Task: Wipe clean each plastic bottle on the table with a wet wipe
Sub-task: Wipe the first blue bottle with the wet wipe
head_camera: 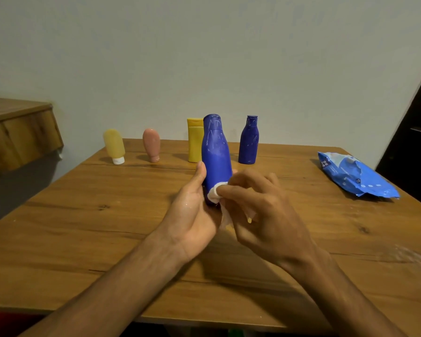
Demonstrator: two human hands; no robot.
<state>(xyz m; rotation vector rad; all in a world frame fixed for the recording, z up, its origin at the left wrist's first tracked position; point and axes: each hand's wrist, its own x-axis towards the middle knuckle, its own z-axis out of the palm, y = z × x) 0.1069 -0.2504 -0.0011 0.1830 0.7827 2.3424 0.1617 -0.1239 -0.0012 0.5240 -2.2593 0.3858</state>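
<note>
Here our left hand (pixel 192 205) curls round the blue bottle (pixel 215 156), lifted above the table (pixel 83 215) to steady it — while our right hand (pixel 255 203) pinches the wet wipe (pixel 215 193) against its lower side, scrubbing — four bottles wait behind.

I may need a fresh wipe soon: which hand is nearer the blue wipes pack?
Right. The right hand, pinching the wipe against the held blue bottle, is left of the pack; the left hand grips the bottle farther left.

A plain pale wall (pixel 204 45) backs the wooden table (pixel 83 227), with a wooden cabinet (pixel 17 132) at left.
</note>
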